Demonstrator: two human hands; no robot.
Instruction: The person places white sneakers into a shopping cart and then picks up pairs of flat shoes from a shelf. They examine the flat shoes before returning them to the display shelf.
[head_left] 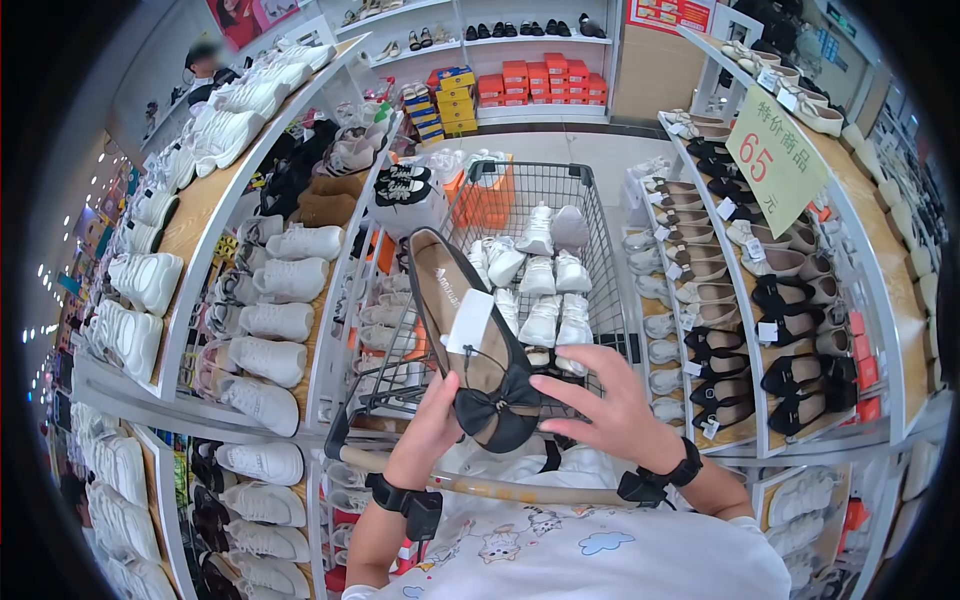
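Observation:
A black flat shoe (487,374) with a bow (497,402) on its toe is held up over the cart handle, sole down and heel pointing away from me. Its beige insole shows, and a white tag (468,322) hangs on a string across the opening. My left hand (432,422) grips the shoe from the left near the toe; its other fingers are partly hidden beneath. On the opposite side, my right hand (615,405) has its fingers spread, with fingertips touching the shoe beside the bow.
Behind the shoe stands a shopping cart (612,260) holding several white shoes (538,275). Tilted racks carry white sneakers (275,320) at left and dark flats (790,340) at right. A price sign (777,160) hangs there. Red boxes (515,78) line the back; a person (205,75) is far left.

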